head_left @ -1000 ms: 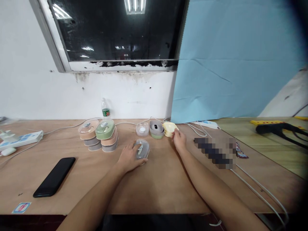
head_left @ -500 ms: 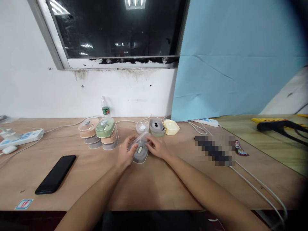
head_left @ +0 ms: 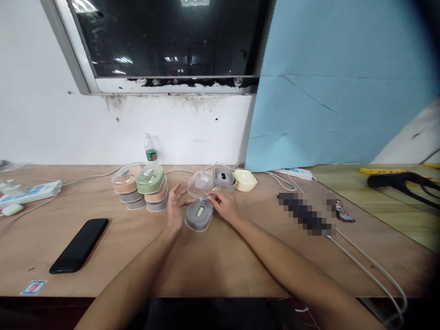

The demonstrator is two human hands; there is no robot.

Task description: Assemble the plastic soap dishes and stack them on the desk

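Note:
A clear plastic lid (head_left: 194,190) is raised and tilted above the grey oval box (head_left: 192,218). My right hand (head_left: 225,207) pinches the lid at its lower right edge. On the other side, my left hand (head_left: 176,208) is open with its fingers spread, close to the lid's left edge. The grey box has a pale oblong piece (head_left: 200,211) in the middle of its top and sits on the table between my hands. Behind the raised lid, another clear round piece shows only in part.
To the left stand stacked boxes topped by a peach one (head_left: 124,183) and a green one (head_left: 151,181). Behind my right hand are a grey container (head_left: 225,180) and stacked yellow pieces (head_left: 244,180). A phone (head_left: 79,246), bottle (head_left: 150,149), power strip (head_left: 44,190) and cables also lie around.
The clear lid has risen and tilted up off the grey box's top. My left hand has let go of it and spread its fingers, while my right hand keeps its pinch.

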